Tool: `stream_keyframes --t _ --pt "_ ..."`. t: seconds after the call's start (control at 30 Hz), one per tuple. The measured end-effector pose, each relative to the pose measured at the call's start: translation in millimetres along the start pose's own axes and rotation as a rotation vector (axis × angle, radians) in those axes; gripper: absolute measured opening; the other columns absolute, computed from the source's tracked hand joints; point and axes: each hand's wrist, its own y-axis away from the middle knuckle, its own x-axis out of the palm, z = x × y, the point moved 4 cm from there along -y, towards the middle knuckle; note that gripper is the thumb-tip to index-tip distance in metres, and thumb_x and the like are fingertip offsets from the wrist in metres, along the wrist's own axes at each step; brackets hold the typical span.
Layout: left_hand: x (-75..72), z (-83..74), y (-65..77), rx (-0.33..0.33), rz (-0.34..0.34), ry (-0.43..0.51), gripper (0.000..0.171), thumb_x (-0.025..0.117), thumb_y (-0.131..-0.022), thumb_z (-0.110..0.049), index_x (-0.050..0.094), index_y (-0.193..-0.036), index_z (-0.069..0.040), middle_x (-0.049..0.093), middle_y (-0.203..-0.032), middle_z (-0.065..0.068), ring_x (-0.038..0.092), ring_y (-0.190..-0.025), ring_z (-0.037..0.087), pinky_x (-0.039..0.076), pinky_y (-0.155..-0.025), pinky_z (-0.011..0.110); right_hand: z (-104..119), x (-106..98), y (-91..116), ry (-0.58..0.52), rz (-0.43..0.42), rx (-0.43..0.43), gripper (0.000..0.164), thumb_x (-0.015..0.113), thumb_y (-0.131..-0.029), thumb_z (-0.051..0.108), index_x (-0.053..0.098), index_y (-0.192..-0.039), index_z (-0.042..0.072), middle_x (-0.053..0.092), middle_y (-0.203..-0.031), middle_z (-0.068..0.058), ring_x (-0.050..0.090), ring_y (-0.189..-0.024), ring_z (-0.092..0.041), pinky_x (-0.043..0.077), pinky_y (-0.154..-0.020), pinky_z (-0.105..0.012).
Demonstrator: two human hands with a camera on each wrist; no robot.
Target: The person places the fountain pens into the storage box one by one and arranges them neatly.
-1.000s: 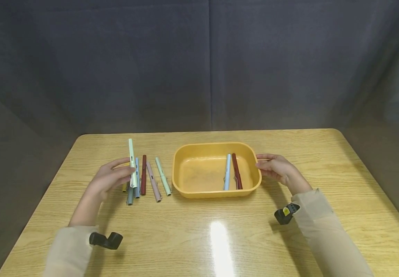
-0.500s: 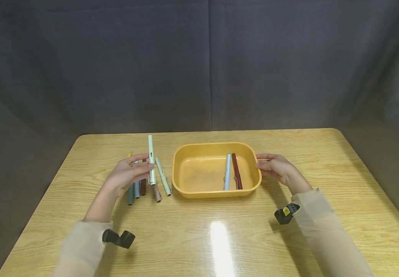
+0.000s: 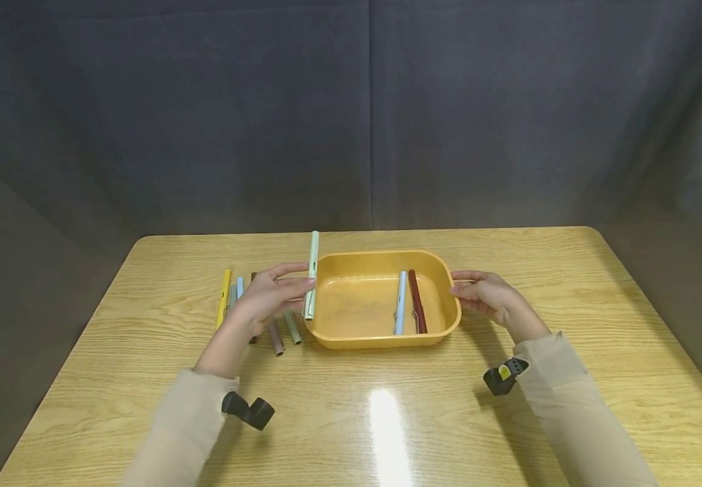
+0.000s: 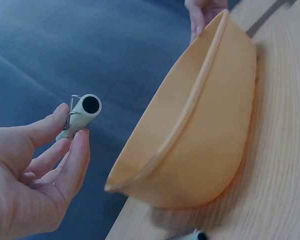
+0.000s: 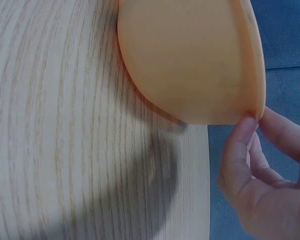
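My left hand [image 3: 270, 297] pinches a pale green pen [image 3: 312, 274] between thumb and fingers, above the left rim of an orange-yellow plastic tub [image 3: 381, 341]. In the left wrist view the same pen [image 4: 80, 114] points its dark hollow end and wire clip toward the camera, apart from the tub [image 4: 210, 125]. With thumb and fingers my right hand [image 3: 487, 297] grips the tub's right rim, seen close in the right wrist view beside the tub wall [image 5: 190, 60]. A light blue pen [image 3: 400, 303] and a dark red pen [image 3: 416, 302] lie inside the tub, on its right side.
Left of the tub several pens lie on the wooden table [image 3: 326, 419], among them a yellow pen [image 3: 224, 297], a mauve pen [image 3: 275, 338] and another green pen [image 3: 293, 329]. My left hand partly covers them. A dark curtain [image 3: 351, 122] hangs behind the table.
My left hand has carried the pale green pen rightward, from over the loose pens to the tub's left rim. The right hand and tub have stayed in place.
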Motion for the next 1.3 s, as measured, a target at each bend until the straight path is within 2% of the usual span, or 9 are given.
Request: stream_keyframes --t 0.13,0.4,0.77,0.97,1.3 --pt "13.6 -1.0 -6.0 0.005 0.007 0.014 0.051 0.061 -0.094 -0.019 0.044 -0.141 -0.010 0.053 -0.136 0.020 0.062 -0.106 0.015 0.059 -0.086 0.022 -1 -1 0 0.004 -0.006 0.003 0.059 0.054 -0.093 0.001 0.026 -0.144 -0.010 0.064 -0.083 0.011 0.064 -0.077 0.000 0.058 -0.075 -0.014" --pt "38.6 -1.6 -15.4 -0.004 0.011 0.003 0.049 0.061 -0.094 -0.022 0.047 -0.139 -0.009 0.053 -0.136 0.016 0.056 -0.122 0.029 0.057 -0.093 0.029 0 0 0 0.017 -0.009 0.003 0.059 0.054 -0.093 0.002 0.026 -0.144 -0.010 0.063 -0.083 0.012 0.063 -0.078 0.000 0.057 -0.075 -0.014" --pt "75.4 6.3 -35.7 -0.030 0.061 0.001 0.048 0.066 -0.090 -0.013 0.049 -0.135 -0.007 0.056 -0.133 0.018 0.061 -0.115 0.031 0.057 -0.094 0.038 1 -1 0 0.002 -0.005 0.004 0.059 0.054 -0.094 0.002 0.026 -0.144 -0.009 0.063 -0.083 0.011 0.062 -0.078 0.001 0.057 -0.074 -0.015" --pt "87.0 7.4 -41.5 -0.040 0.052 0.006 0.049 0.066 -0.089 -0.008 0.049 -0.135 -0.005 0.055 -0.135 0.020 0.063 -0.110 0.032 0.059 -0.088 0.036 1 0 -1 -0.004 -0.003 -0.001 0.059 0.054 -0.093 0.001 0.025 -0.144 -0.010 0.063 -0.082 0.011 0.062 -0.077 0.001 0.057 -0.074 -0.015" --pt "98.2 11.9 -49.9 -0.048 0.066 -0.015 0.048 0.064 -0.088 0.000 0.049 -0.133 -0.001 0.055 -0.131 0.024 0.065 -0.106 0.032 0.060 -0.087 0.038 0 0 -1 -0.018 -0.005 0.000 0.056 0.053 -0.093 -0.001 0.028 -0.142 -0.010 0.064 -0.079 0.011 0.063 -0.076 0.001 0.057 -0.073 -0.014"
